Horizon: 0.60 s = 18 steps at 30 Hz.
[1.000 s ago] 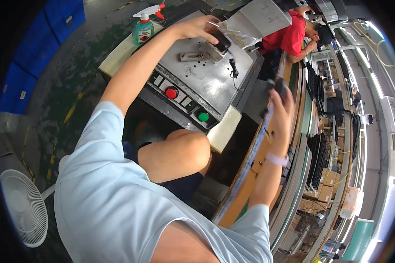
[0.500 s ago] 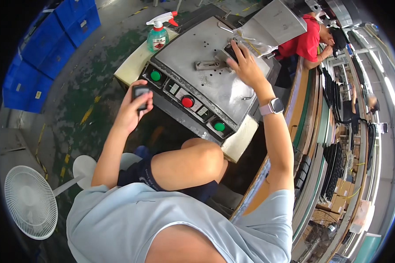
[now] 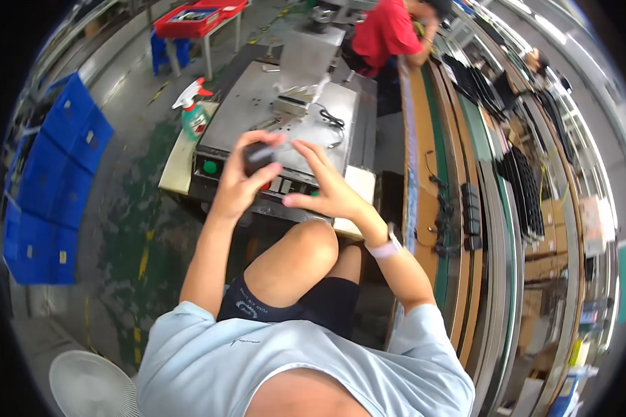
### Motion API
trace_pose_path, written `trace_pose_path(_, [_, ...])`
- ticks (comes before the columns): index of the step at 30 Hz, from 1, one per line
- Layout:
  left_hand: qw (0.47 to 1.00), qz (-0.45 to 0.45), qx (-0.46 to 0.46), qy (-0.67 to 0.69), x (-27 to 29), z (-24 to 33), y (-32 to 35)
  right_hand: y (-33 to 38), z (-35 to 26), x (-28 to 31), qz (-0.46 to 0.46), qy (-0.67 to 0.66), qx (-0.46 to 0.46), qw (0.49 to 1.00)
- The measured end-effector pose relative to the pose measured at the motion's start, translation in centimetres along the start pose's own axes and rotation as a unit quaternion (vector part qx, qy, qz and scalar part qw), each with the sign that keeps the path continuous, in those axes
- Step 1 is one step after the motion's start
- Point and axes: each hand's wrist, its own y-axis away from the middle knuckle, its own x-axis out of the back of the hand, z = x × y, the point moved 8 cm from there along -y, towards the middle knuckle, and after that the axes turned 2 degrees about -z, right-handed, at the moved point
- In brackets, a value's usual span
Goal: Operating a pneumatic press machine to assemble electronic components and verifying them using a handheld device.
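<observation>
My left hand (image 3: 240,177) grips a small black block-shaped part (image 3: 259,160) between thumb and fingers, held over the front edge of the machine. The part is blurred, so its exact kind cannot be told. Facing it, my right hand (image 3: 332,187) is open, thumb and fingers spread, apart from the part and holding nothing. Behind both hands is the flat metal top of the machine (image 3: 240,111), with a metal fixture (image 3: 290,105) near its middle. A thin black cable (image 3: 332,119) lies loosely coiled right of the fixture.
A green button (image 3: 210,167) shows on the machine's front panel. A spray bottle (image 3: 193,119) stands at its left corner. Blue bins (image 3: 62,174) stand at left, a white fan (image 3: 94,386) at lower left. A conveyor bench (image 3: 424,208) runs along the right; a person in red (image 3: 386,35) leans there.
My right hand has left the fixture on the machine and come back toward my left hand. My left hand has moved right with the black part. The view has shifted, and the cable now shows.
</observation>
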Motion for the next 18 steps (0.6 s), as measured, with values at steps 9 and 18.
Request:
trace_pose_path(9, [0.972,-0.136,-0.121,-0.15,-12.5,6.3,4.1,15.8,1.5,22.1,0.262,0.044,-0.178,0.948])
trace_pose_path(18, [0.91,-0.23,-0.107,-0.328,-14.5,2.3,7.9,56.6,8.5,37.6,0.228,0.381,-0.69,0.571])
